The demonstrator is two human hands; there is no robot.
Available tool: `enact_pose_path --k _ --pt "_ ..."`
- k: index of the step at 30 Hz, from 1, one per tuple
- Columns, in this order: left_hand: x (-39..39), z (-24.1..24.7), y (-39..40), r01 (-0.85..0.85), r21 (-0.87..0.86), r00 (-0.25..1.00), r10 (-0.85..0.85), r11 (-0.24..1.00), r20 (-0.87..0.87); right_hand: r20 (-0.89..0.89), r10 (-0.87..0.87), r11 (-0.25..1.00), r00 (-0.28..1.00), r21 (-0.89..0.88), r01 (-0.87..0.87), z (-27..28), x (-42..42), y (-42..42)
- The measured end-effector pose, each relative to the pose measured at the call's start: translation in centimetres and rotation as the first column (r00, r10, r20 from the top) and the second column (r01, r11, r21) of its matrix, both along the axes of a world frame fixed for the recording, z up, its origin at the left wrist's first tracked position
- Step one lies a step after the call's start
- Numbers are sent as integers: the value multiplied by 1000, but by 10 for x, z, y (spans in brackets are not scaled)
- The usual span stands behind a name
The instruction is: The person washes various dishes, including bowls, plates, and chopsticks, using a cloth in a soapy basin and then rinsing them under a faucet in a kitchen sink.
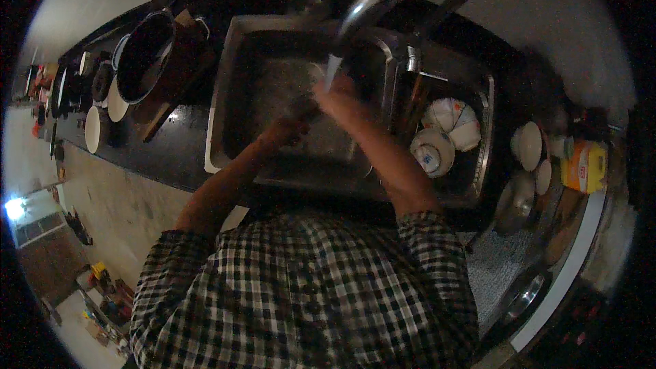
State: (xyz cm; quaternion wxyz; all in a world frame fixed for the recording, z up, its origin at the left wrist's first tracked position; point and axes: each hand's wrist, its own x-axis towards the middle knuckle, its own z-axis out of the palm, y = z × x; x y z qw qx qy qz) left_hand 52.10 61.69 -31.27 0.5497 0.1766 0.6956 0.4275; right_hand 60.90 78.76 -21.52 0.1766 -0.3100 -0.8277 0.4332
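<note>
Both my arms reach over the sink basin [328,148], which looks dim inside. My right hand [335,93] is directly under the spout of the metal faucet [369,2], in or beside a stream of water [333,69]. Lower and to the left, my left hand [287,130] is over the basin with its fingers bent. A dark shape lies between the two hands; blur and poor light hide what it is and whether either hand grips it. In the smaller basin at the right, patterned bowls [453,120] rest close to an upturned bowl [433,154].
A large dark pot [146,56] stands on the black counter [123,138] at the left, near a wooden board [156,122] and a white bowl [92,129]. To the right are more bowls [528,146], a metal bowl [515,202] and a yellow container [594,166].
</note>
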Motion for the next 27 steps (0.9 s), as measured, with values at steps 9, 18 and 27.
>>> enact_pose_path --k 9,18,27 --pt "-4 -19 -19 26 -106 998 -33 994 -60 586 261 754 767 373 -541 8 114 8" --pt "10 40 -66 343 -222 543 -386 913 -746 161 114 448 980 -889 94 -16 128 1" --pt "31 70 -84 182 -165 744 -246 969 -622 -8 4 -234 1000 -972 -7 -38 91 6"
